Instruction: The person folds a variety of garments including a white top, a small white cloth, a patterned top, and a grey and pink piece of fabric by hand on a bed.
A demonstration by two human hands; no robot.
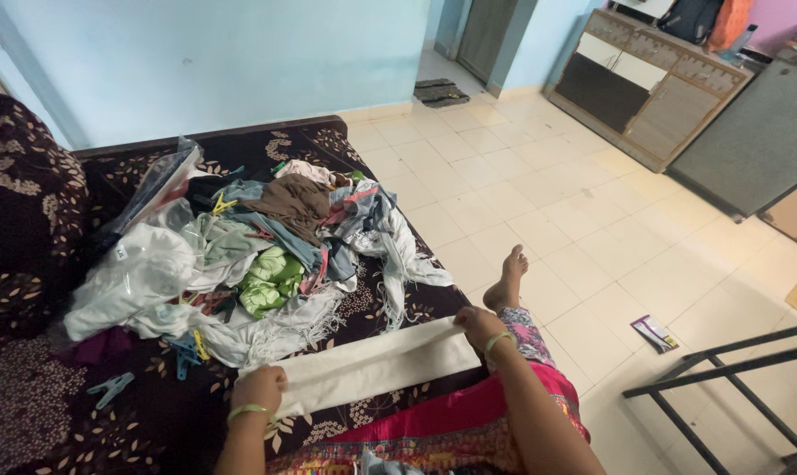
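Observation:
A cream cloth [372, 365], folded into a long strip, lies on the dark patterned sofa bed [143, 422] in front of me. My left hand [259, 387] grips its left end. My right hand [479, 326] presses down on its right end near the sofa's edge. Both wrists wear green bangles. Just behind the strip sits a heap of mixed clothes [266, 246], with a green garment [271, 280], a brown one and white fringed fabric.
Plastic clothes pegs [110, 388] lie on the sofa at left. A clear plastic bag [157, 185] rests behind the heap. My foot [508, 280] hangs over the tiled floor. A small packet [655, 332] lies there; a black metal frame [724, 387] stands at right, a cabinet [654, 84] beyond.

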